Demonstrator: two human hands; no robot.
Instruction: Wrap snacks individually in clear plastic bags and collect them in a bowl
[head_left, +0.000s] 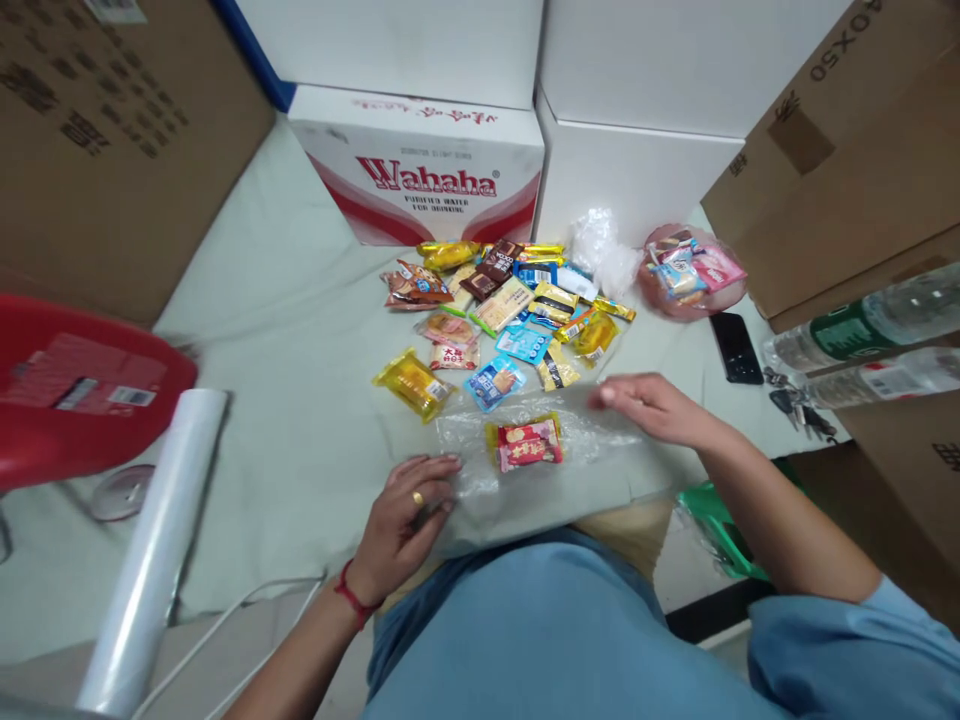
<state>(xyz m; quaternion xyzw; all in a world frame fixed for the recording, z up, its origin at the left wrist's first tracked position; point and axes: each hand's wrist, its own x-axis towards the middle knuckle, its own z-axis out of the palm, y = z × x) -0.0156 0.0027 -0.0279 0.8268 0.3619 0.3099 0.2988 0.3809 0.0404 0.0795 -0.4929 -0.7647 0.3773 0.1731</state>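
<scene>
A sheet of clear plastic film (592, 440) lies on the cloth-covered table close to my body. On it rests a red and yellow wrapped snack (529, 443). My left hand (411, 512) is at the film's left edge, palm down, with the thumb apart from the fingers; it wears a gold ring and a red bracelet. At the film's upper right, my right hand (651, 408) pinches the edge, fingers together and pointing left. Beyond the film spreads a pile of packaged snacks (521, 345), among them a yellow packet (414, 384) and a blue packet (495, 383).
A white Wahaha carton (435, 195) stands behind the pile. To the right are a pink bowl (726, 302) of snacks, a phone (736, 348), keys (801, 412) and bottles (885, 310). A film roll (161, 550) and a red container (90, 390) are on the left.
</scene>
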